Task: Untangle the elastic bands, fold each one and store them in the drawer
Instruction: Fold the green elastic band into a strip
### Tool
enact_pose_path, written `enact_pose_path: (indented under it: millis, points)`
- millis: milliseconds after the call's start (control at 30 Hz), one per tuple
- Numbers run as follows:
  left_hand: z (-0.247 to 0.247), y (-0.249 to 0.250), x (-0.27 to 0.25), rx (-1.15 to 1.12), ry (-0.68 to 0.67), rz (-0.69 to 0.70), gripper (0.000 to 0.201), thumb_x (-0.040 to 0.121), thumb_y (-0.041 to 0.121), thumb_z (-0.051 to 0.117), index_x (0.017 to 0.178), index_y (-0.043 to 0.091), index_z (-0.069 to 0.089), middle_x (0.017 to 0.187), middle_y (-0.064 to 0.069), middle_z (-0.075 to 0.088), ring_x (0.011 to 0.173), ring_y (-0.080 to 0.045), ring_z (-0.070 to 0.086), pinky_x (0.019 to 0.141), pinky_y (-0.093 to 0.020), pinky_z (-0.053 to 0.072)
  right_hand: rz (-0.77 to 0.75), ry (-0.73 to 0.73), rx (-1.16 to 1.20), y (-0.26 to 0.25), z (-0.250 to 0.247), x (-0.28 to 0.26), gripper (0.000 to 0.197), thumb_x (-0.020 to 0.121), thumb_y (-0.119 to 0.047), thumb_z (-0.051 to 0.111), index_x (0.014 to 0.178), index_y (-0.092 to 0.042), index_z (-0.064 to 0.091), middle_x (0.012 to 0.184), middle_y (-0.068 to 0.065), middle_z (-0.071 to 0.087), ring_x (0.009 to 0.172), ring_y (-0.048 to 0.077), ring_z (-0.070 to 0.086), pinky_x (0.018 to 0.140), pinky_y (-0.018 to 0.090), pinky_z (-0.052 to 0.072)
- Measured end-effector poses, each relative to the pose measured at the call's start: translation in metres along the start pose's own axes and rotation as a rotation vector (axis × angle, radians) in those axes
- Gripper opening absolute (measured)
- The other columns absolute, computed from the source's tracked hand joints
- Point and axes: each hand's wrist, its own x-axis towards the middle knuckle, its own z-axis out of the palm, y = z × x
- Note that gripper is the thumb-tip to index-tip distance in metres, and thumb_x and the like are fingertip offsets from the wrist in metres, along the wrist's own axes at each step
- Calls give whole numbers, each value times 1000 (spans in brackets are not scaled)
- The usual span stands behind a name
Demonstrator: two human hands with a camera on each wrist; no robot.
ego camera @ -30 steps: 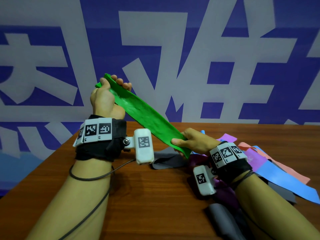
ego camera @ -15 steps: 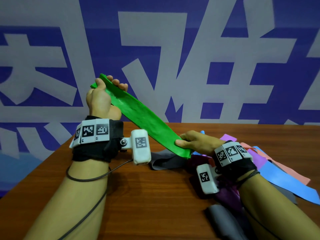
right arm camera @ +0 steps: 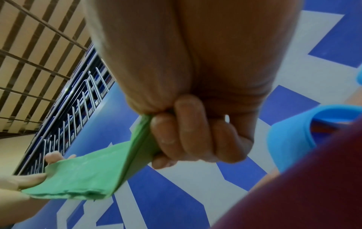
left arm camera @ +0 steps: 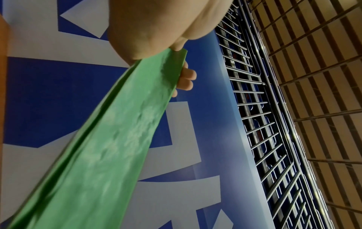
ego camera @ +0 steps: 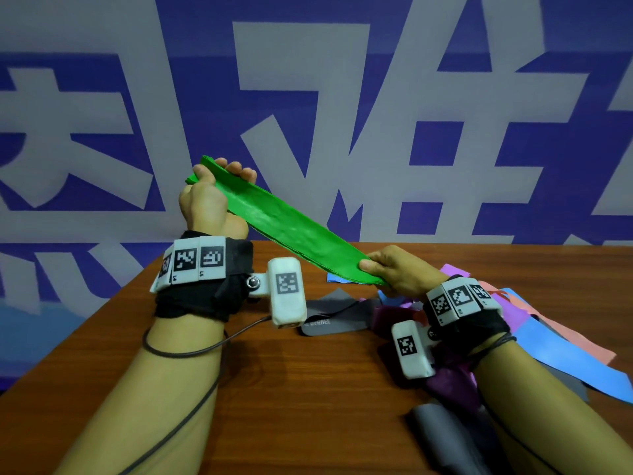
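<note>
A green elastic band [ego camera: 291, 228], folded into layers, stretches taut in the air from upper left to lower right. My left hand [ego camera: 209, 193] pinches its upper end, thumb on top and fingers behind, as the left wrist view shows on the green band [left arm camera: 109, 148]. My right hand [ego camera: 397, 272] grips the lower end just above the table; its curled fingers [right arm camera: 176, 131] clamp the green band [right arm camera: 82, 176]. A tangle of other bands lies under my right arm: grey [ego camera: 332, 317], purple [ego camera: 452, 385], blue [ego camera: 561, 358], pink [ego camera: 582, 337]. No drawer is in view.
The brown wooden table [ego camera: 308, 389] carries the pile on its right half. A blue and white banner wall [ego camera: 342, 114] stands right behind the table's far edge. A cable [ego camera: 191, 406] runs along my left forearm.
Both hands have shifted slightly right and the right hand has dropped a little, keeping the green band taut between them. The grips are unchanged.
</note>
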Motion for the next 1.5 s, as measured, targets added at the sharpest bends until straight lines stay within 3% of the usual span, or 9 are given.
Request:
enact_pose_path:
  millis: [300, 500, 833, 933, 1133, 1200, 1300, 1400, 1500]
  points:
    - [13, -19, -9, 289, -24, 203, 40, 109, 22, 32, 83, 3, 55, 58, -8, 55, 55, -24, 55, 58, -34, 55, -48, -48, 134, -14, -16, -9, 31, 101, -26, 53, 81, -6, 64, 72, 11, 68, 66, 25, 61, 70, 36, 50]
    - [20, -21, -23, 590, -192, 236, 34, 109, 15, 29, 90, 8, 57, 65, -7, 58, 58, -19, 59, 63, -29, 53, -170, -40, 485, -36, -20, -16, 44, 96, -25, 55, 97, 18, 60, 76, 15, 68, 72, 28, 57, 67, 29, 44]
    - [27, -36, -43, 1143, -674, 153, 27, 106, 16, 38, 104, 7, 64, 95, -14, 72, 92, -26, 70, 95, -49, 53, -288, 69, 862, -65, -16, -20, 34, 100, -18, 44, 104, 10, 64, 91, 16, 72, 80, 23, 69, 77, 31, 57]
    - [27, -40, -47, 1272, -793, 166, 28, 105, 24, 41, 106, 10, 65, 98, -6, 70, 96, -22, 66, 95, -51, 50, -290, 78, 879, -66, -15, -19, 38, 99, -21, 46, 113, 10, 63, 100, 20, 71, 91, 29, 68, 90, 40, 54]
    - [27, -38, -53, 1284, -882, 123, 47, 104, 46, 34, 109, 7, 62, 101, -14, 68, 99, -31, 65, 94, -56, 50, -232, 129, 880, -67, -13, -18, 39, 102, -24, 46, 115, 8, 64, 99, 18, 71, 89, 26, 69, 81, 33, 56]
    - [28, -37, -55, 1281, -918, 101, 67, 94, 66, 27, 103, 9, 61, 96, -10, 68, 92, -25, 66, 89, -51, 53, -220, 146, 880, -67, -14, -18, 39, 102, -25, 45, 113, 7, 65, 98, 17, 71, 88, 25, 69, 80, 32, 55]
    - [33, -37, -62, 1296, -977, 13, 66, 75, 74, 27, 90, 17, 54, 75, 9, 63, 73, -3, 62, 70, -23, 51, -190, 176, 882, -66, -13, -16, 40, 103, -28, 45, 112, 4, 67, 97, 15, 72, 87, 23, 69, 86, 36, 52]
    - [30, -41, -57, 1423, -976, 58, 54, 83, 64, 50, 107, 16, 54, 92, 6, 65, 88, -10, 65, 80, -34, 54, -129, 131, 932, -63, -14, -17, 61, 102, -48, 35, 123, 2, 63, 113, 20, 69, 105, 26, 66, 100, 42, 48]
    - [26, -38, -50, 1496, -954, 69, 36, 91, 40, 65, 115, 16, 54, 101, 3, 65, 97, -14, 63, 88, -39, 52, -108, 72, 966, -61, -20, -20, 84, 95, -68, 23, 120, -1, 66, 116, 22, 64, 104, 28, 60, 97, 39, 46]
